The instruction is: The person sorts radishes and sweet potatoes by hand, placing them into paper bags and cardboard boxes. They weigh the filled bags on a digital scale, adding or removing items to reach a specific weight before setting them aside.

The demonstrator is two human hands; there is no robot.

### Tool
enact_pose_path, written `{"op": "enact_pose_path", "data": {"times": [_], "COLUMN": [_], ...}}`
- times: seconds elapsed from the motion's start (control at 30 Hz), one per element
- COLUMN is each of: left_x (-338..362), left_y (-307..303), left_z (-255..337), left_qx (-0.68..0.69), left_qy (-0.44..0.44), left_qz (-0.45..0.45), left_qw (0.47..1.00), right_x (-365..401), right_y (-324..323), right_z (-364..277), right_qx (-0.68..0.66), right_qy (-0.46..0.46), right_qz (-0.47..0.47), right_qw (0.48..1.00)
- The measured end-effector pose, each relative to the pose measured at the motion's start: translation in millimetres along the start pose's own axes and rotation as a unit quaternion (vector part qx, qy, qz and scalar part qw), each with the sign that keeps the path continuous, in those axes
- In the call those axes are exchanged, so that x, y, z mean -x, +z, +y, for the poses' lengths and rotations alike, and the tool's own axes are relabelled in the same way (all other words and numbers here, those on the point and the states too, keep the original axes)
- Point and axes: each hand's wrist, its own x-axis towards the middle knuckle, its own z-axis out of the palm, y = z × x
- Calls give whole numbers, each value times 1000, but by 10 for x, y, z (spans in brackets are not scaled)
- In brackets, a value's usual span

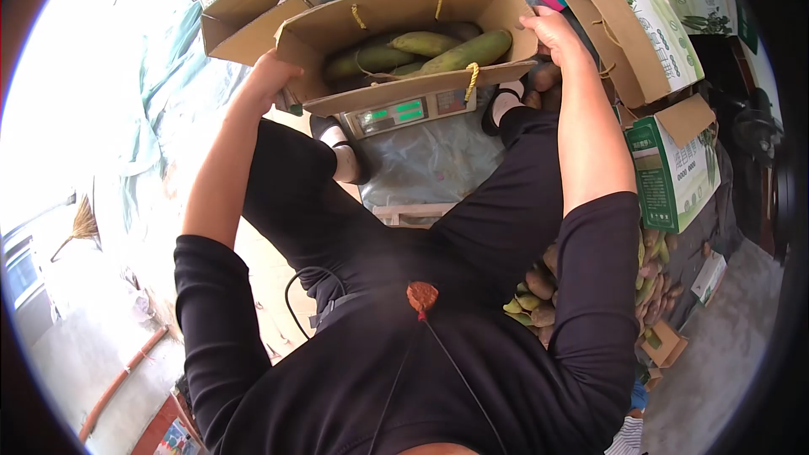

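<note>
An open cardboard box point(425, 82) with yellow rope handles sits in front of me, over a digital scale point(392, 116) whose green display is lit. Several long green radishes point(468, 52) lie inside it. At the box's left end, my left hand point(275, 77) is closed around the edge, its fingertips partly hidden. My right hand point(553, 32) grips the top rim at the right end, with the thumb on the cardboard.
Another open box point(257, 13) stands at upper left. To the right are a tilted carton point(628, 34) and a green-and-white carton point(678, 164). Piles of root vegetables point(539, 286) lie beside my right leg. A plastic sheet point(430, 164) covers the floor. A broom point(82, 223) is at far left.
</note>
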Motion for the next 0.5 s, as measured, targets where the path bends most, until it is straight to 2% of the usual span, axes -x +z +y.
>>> {"op": "enact_pose_path", "data": {"times": [0.07, 0.13, 0.27, 0.33, 0.4, 0.5], "left_x": [-24, -84, -216, -334, -415, -431], "left_y": [-45, -141, -248, -362, -428, -585], "left_z": [50, 123, 235, 230, 217, 134], "left_qx": [-23, 15, 0, 28, 37, 76], "left_qy": [12, -63, -83, -70, -73, -68], "left_qz": [-14, -67, -45, -75, -54, -15], "left_qw": [1000, 996, 996, 994, 995, 995], "right_x": [4, -50, -109, -19, 64, 84], "right_y": [46, 63, 96, 153, 189, 319], "right_z": [-22, -20, -64, -160, -266, -390], "right_qx": [7, 14, -71, -109, -131, -92], "right_qy": [-19, -40, -61, -60, -39, -66], "right_qz": [13, 27, 21, 23, 4, -7], "right_qw": [1000, 999, 995, 992, 991, 994]}}
